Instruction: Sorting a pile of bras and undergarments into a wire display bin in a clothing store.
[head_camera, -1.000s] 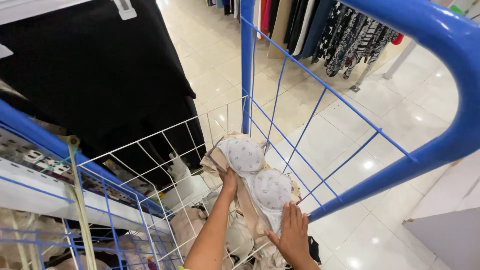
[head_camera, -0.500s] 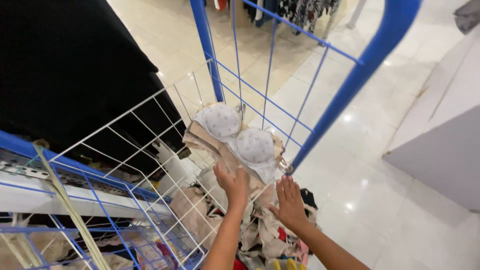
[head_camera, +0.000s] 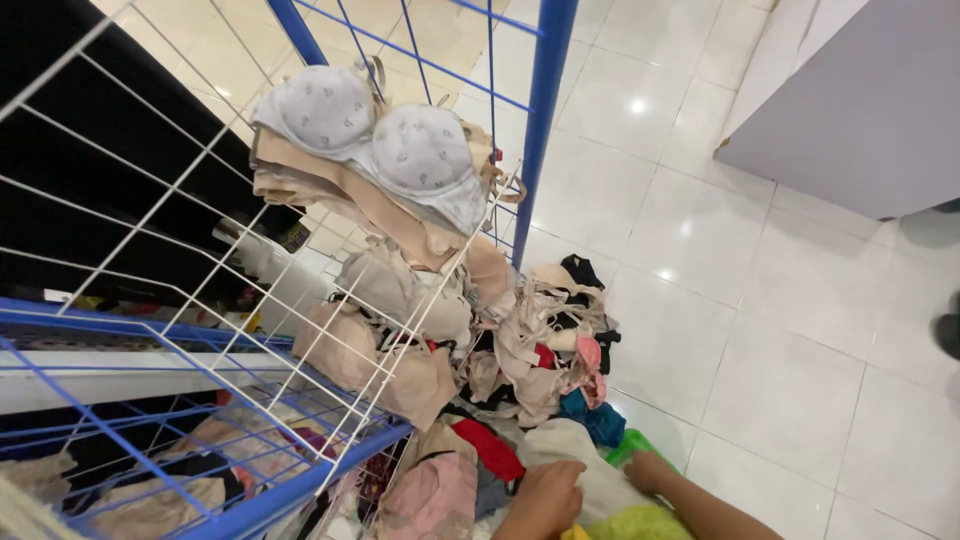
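Observation:
Both hands are low at the bottom edge, in a heap of bras and garments (head_camera: 540, 350) on the white tiled floor. My left hand (head_camera: 545, 498) has its fingers curled on a cream garment (head_camera: 570, 450). To its right, my right hand (head_camera: 648, 470) reaches into the same cream cloth beside a green piece (head_camera: 630, 445), its fingertips hidden. Above, a white printed bra (head_camera: 385, 140) tops a stack of beige bras (head_camera: 340, 195) resting on a white wire rack (head_camera: 200, 250).
A blue metal post (head_camera: 545, 120) and blue wire frame (head_camera: 250, 500) border the rack. Black clothing (head_camera: 70, 190) hangs at the left. A grey cabinet (head_camera: 860, 100) stands at the upper right. Something dark (head_camera: 948, 335), perhaps a shoe, shows at the right edge.
Both hands have dropped from the white bra on the rack down to the heap on the floor. The view has tilted downward and closer.

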